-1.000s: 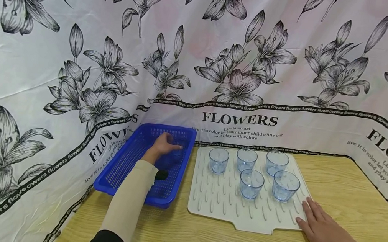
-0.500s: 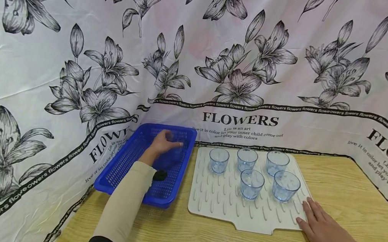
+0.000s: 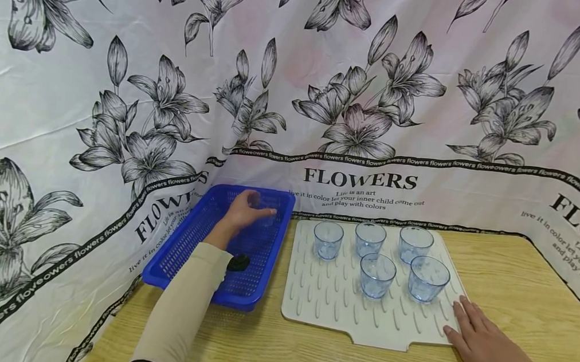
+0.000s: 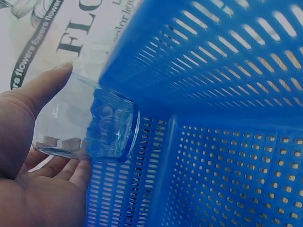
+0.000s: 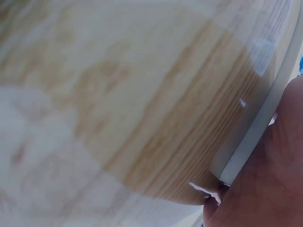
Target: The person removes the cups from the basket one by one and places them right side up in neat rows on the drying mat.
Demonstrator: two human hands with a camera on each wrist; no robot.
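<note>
Inside the far part of the blue plastic basket (image 3: 280, 243), my left hand (image 3: 240, 214) holds a clear bluish drinking glass (image 4: 111, 124). In the left wrist view the thumb lies on one side of this tilted glass and the fingers on the other. Most of it is hard to see against the blue in the head view. My right hand (image 3: 485, 344) rests with extended fingers at the right edge of a white ridged drying board (image 3: 321, 299). Several matching glasses stand on that board, among them a front left one (image 3: 377, 278) and a front right one (image 3: 427, 280).
Basket and board lie side by side on a wood-grain table (image 3: 275, 346), the basket to the left. A white flower-printed cloth (image 3: 361, 193) hangs behind and along both sides. Something small and black (image 3: 238, 263) shows by the left wrist.
The left hand has shifted very slightly within the basket, and its forearm has moved a little left. The right hand and the glasses on the board stay in place.
</note>
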